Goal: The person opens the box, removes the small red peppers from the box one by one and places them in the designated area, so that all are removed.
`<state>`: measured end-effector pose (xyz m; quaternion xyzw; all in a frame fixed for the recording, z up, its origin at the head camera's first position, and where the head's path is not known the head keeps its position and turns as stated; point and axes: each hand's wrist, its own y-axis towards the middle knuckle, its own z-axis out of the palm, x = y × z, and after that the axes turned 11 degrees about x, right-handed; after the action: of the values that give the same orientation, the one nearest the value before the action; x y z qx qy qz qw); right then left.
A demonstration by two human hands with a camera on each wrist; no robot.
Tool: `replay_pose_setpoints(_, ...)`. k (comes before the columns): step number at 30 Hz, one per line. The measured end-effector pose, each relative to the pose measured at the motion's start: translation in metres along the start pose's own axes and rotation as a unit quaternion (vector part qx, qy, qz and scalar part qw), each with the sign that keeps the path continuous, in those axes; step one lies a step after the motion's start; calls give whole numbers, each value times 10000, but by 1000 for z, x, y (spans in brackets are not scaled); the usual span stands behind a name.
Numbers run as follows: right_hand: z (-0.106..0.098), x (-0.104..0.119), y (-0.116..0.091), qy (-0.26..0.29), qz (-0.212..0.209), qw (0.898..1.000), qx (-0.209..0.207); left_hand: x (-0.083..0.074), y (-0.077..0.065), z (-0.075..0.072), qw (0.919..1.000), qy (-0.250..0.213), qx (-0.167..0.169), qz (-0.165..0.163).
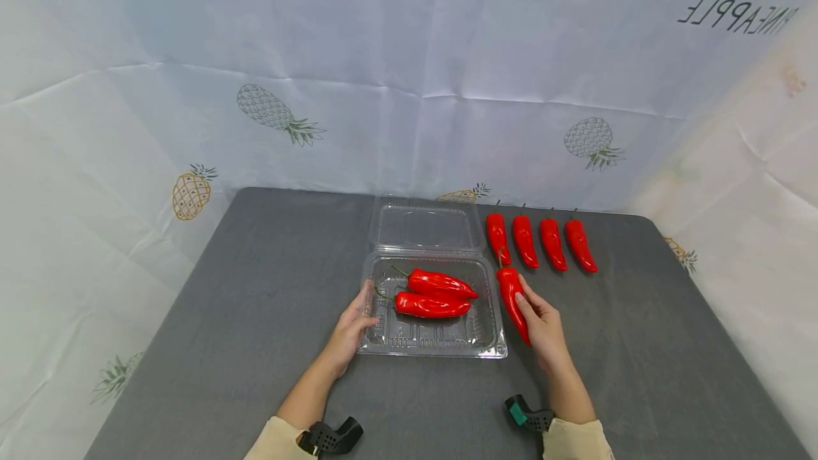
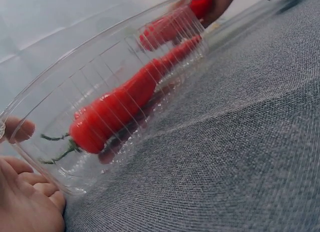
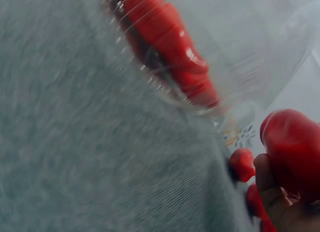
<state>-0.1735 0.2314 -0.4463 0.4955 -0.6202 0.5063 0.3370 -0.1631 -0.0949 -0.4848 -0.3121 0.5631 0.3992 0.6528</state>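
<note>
A clear plastic clamshell container (image 1: 434, 345) lies with its lid folded back. Two red chili peppers (image 1: 433, 306) lie side by side in its base, green stems pointing left. My left hand (image 1: 348, 326) holds the container's left side, thumb over the rim and fingers outside, as the left wrist view also shows. In my right hand (image 1: 542, 321) is another red chili pepper (image 1: 509, 291), gripped beside the container's right edge with its stem pointing away from me. The right wrist view shows this held pepper (image 3: 295, 149) close up, partly cut off by the frame.
Several more red chili peppers (image 1: 551, 243) lie in a row at the back right of the grey table (image 1: 281, 254). The open lid (image 1: 427, 224) reaches the table's back edge, close to that row. Behind hangs a white cloth (image 1: 409, 140) with pineapple prints.
</note>
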Motion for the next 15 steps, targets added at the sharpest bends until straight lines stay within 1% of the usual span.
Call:
replay_pose_setpoints(5,1,-9,3,-328,-54,9992,-224,0,0,0,10000,-22,-4,5)
replay_pose_setpoints(8,2,-14,2,-552,31,9978,-375,0,0,0,10000,-40,-13,8)
replay_pose_setpoints(12,2,-19,-1,-756,80,9956,-552,0,1,1,10000,-51,-18,21)
replay_pose_setpoints(15,3,-22,-2,-853,20,9945,-614,0,1,1,10000,-49,-31,31)
